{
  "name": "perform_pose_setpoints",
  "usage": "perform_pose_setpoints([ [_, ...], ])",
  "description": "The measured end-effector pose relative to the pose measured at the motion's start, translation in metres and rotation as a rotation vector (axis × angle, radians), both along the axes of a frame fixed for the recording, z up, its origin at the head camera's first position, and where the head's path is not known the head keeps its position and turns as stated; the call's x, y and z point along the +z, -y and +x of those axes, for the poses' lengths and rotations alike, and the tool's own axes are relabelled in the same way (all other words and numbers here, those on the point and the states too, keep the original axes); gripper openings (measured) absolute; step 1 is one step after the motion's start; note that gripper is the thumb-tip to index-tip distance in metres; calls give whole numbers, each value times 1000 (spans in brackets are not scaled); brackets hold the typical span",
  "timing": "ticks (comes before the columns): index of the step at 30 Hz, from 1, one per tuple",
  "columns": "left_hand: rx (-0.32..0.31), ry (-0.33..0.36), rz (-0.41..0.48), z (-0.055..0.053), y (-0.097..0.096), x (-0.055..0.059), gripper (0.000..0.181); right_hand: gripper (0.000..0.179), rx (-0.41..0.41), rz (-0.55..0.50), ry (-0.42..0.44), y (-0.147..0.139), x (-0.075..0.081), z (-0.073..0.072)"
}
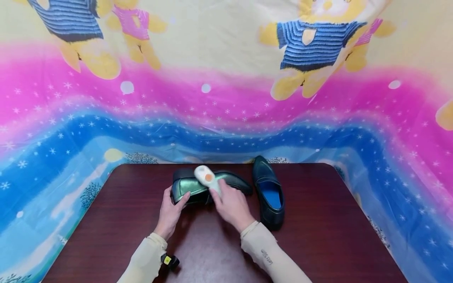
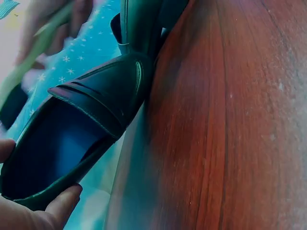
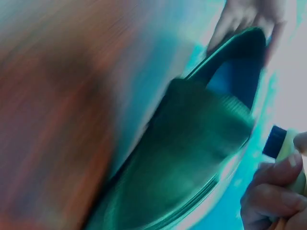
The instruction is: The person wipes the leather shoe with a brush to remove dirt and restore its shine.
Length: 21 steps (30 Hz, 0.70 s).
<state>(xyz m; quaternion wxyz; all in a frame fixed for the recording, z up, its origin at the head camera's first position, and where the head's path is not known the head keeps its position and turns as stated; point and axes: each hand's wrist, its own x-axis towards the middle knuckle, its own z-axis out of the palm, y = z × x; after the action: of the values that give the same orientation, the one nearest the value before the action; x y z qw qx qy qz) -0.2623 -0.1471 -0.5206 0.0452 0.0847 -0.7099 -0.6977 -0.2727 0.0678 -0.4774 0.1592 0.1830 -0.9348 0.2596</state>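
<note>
My left hand grips the heel end of a shiny dark green loafer. The shoe is tipped on its side above the table, its toe pointing right. In the left wrist view, the thumb presses the outside of the heel, and the blue insole shows through the opening. My right hand holds a shoe brush with a pale handle across the loafer's upper side. Dark bristles show in the right wrist view, a little apart from the shoe's edge.
A matching loafer with a blue insole stands upright right of the hands, its toe at the table's back edge. A small black device with a yellow label sits by the left sleeve. Patterned cloth hangs around the dark red-brown table.
</note>
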Motion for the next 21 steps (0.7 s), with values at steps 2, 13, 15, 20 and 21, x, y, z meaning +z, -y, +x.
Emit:
perform_pose_setpoints([
  [2,8,-5,-34,1,1,0,77,26,72,20,-5,14,5,4],
  [13,6,-25,-22,-3,1,-3,73,31,-72,47,-42,-5,-4,-6],
  [15,-3,-25,-3,-3,1,-2,73,29,-149,23,-33,-20,-5,-10],
  [20,-16,-31,-4,-2,2,-2,75,28,-213,-18,13,-41,-7,-11],
  [21,-19,-29,-7,-2,3,-2,75,28,-213,-26,19,-41,-8,-10],
])
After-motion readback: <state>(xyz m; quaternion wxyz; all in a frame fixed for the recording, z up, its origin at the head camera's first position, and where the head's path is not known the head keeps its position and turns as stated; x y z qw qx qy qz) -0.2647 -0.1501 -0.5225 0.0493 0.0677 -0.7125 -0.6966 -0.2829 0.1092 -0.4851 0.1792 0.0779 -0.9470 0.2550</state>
